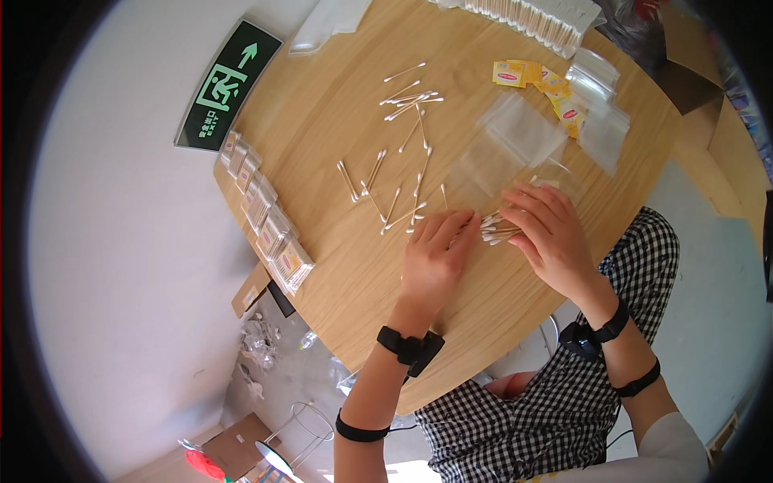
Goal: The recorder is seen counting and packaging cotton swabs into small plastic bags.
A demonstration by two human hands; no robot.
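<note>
My right hand (pixel 547 233) curls its fingers around a small bundle of cotton swabs (pixel 495 231), whose white tips point toward my left hand. Right beside it, my left hand (pixel 439 253) is closed, with the fingers bent down and pressed together near the tabletop. What its fingertips pinch, if anything, is hidden. Loose cotton swabs (pixel 419 181) lie scattered just beyond my left hand, some crossing each other. A flat clear plastic bag (pixel 523 133) lies beyond my right hand. Small yellow and white packets (pixel 568 113) are spread beside that bag.
Filled clear packs (pixel 270 225) line the left edge of the wooden table (pixel 346 274). A long row of cotton swabs (pixel 531 20) lies at the far edge. More clear bags (pixel 604 133) sit at the right. A green exit sign (pixel 229 84) is on the wall.
</note>
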